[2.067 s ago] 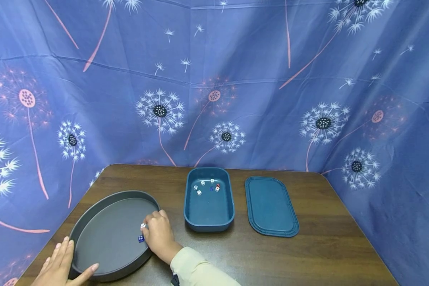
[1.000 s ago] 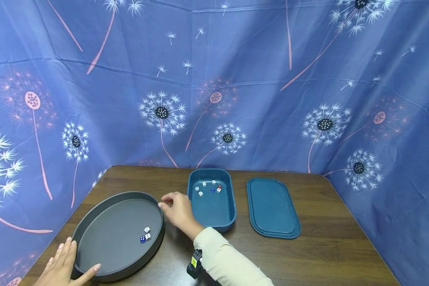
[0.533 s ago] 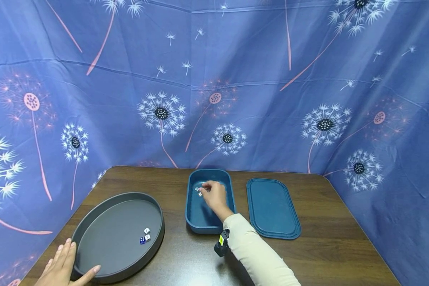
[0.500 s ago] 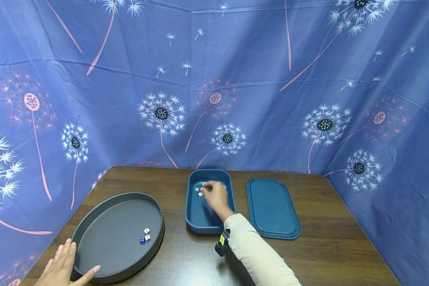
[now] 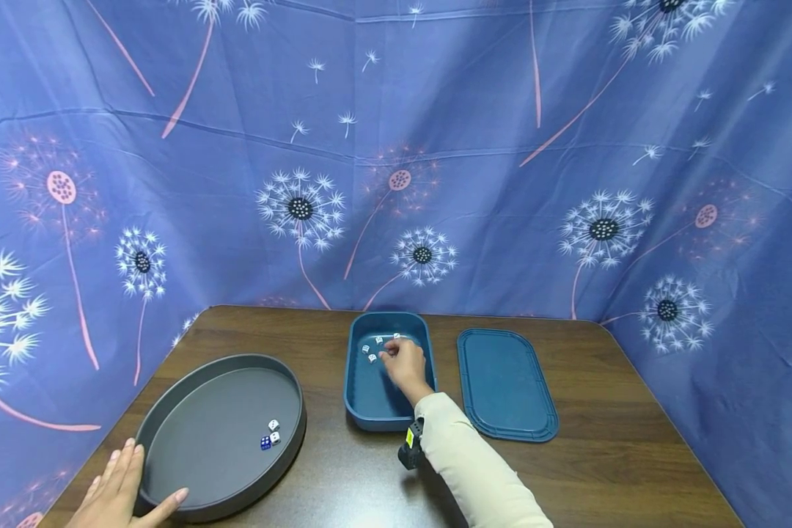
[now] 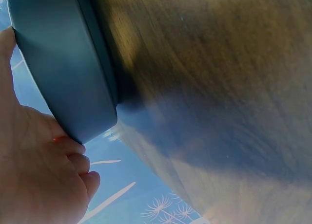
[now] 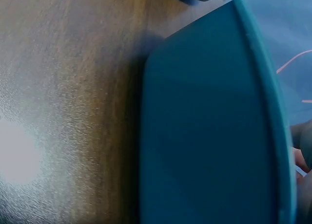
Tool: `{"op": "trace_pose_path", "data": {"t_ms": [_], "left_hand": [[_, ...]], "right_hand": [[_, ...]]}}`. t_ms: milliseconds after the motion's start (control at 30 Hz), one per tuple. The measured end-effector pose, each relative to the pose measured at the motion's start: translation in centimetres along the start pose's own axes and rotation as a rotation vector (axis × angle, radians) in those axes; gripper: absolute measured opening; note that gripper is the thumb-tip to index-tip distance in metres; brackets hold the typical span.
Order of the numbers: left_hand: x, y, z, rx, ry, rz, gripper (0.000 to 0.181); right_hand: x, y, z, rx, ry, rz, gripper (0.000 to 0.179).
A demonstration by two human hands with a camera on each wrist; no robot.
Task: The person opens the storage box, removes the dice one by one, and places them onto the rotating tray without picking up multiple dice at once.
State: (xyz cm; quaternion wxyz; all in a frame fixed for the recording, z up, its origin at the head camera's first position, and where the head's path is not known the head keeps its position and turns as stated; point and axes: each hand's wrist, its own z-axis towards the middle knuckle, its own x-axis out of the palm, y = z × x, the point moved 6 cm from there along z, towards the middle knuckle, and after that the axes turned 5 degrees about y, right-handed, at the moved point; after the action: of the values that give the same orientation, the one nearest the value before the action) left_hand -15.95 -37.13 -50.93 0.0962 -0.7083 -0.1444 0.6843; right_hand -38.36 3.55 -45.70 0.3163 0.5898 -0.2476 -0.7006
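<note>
A round dark grey tray point(image 5: 218, 433) stands at the left in the head view, with two white dice point(image 5: 274, 438) and a blue die point(image 5: 265, 443) on its floor near the right side. My left hand point(image 5: 112, 491) rests against its near-left rim, fingers extended and thumb spread along the edge. Inside the teal rectangular box point(image 5: 356, 411) several white dice point(image 5: 372, 358) lie toward the back. My right hand point(image 5: 408, 367) reaches down into this box, thumb and fingertips bent together among the dice. I cannot tell whether a die is between them; the hand hides that part of the floor.
A flat teal lid point(image 5: 508, 385) lies on the wooden table point(image 5: 607, 440) right of the box. Behind the table hangs a blue dandelion-print cloth point(image 5: 501, 220). In the right wrist view the box wall point(image 7: 209, 117) covers most of that hand.
From the tray, my right hand has gone across to the right and down into the teal box, leaving two white dice and a blue die behind. My left hand has stayed at the rim.
</note>
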Motion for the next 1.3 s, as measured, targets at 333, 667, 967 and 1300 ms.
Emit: {"op": "trace_pose_path", "data": {"t_ms": [333,667,967,1300], "left_hand": [[-0.2,-0.3,0.2,-0.003,0.011,-0.008,0.112],[-0.2,-0.3,0.2,-0.007,0.02,-0.017,0.111],[-0.2,-0.2,0.3,-0.006,0.012,-0.014,0.111],[-0.3,0.0,0.1,-0.007,0.014,-0.012,0.111]], "right_hand": [[1.8,-0.9,-0.1,-0.061,0.128,-0.026,0.027],[3.2,-1.3,-0.3,-0.145,0.266,-0.127,0.038],[3.9,-1.1,-0.2,-0.147,0.333,-0.195,0.044],[3.9,-0.9,-0.2,-0.145,0.335,-0.201,0.042]]}}
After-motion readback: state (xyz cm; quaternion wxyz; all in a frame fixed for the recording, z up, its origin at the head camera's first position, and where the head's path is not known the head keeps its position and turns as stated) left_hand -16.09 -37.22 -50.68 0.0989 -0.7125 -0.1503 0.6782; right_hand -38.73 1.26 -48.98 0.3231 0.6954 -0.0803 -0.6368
